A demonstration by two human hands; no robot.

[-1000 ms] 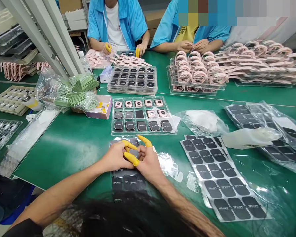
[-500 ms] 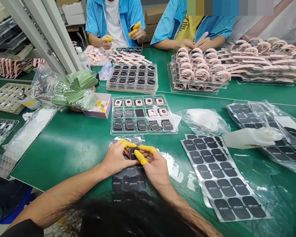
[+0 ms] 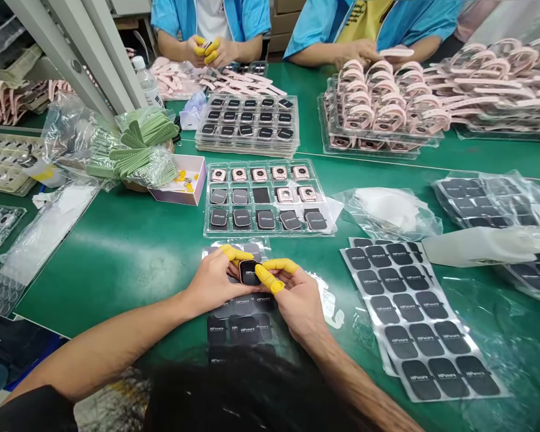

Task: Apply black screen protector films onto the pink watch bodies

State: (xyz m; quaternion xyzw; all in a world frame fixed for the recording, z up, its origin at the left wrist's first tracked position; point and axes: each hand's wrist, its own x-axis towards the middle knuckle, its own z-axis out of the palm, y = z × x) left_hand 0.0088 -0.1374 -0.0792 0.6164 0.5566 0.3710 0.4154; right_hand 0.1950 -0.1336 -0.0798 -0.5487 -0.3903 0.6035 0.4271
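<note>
A black-faced smartwatch body (image 3: 249, 272) with a printed label film on its face is held between my hands. My left hand (image 3: 218, 277), with yellow finger cots, is closed on its left edge. My right hand (image 3: 292, 291) pinches its right side, the yellow-covered thumb lying over the face's edge. Beneath both hands lies a sheet of dark printed films (image 3: 240, 329). Just beyond, a clear tray (image 3: 270, 233) carries watch bodies in its pockets, some with pink rims showing and several with dark films.
To my right are sheets of dark films (image 3: 425, 321) and a translucent bottle (image 3: 486, 246). A small box (image 3: 193, 193) with yellow bits and bagged green straps (image 3: 139, 153) stand left. Stacked trays (image 3: 247, 143) and pink-strapped watches (image 3: 373, 114) lie further back, before two people in blue jackets.
My view has shifted slightly. The watch face is turned more toward me and more of it shows. Across the table, one person's hands have come together.
</note>
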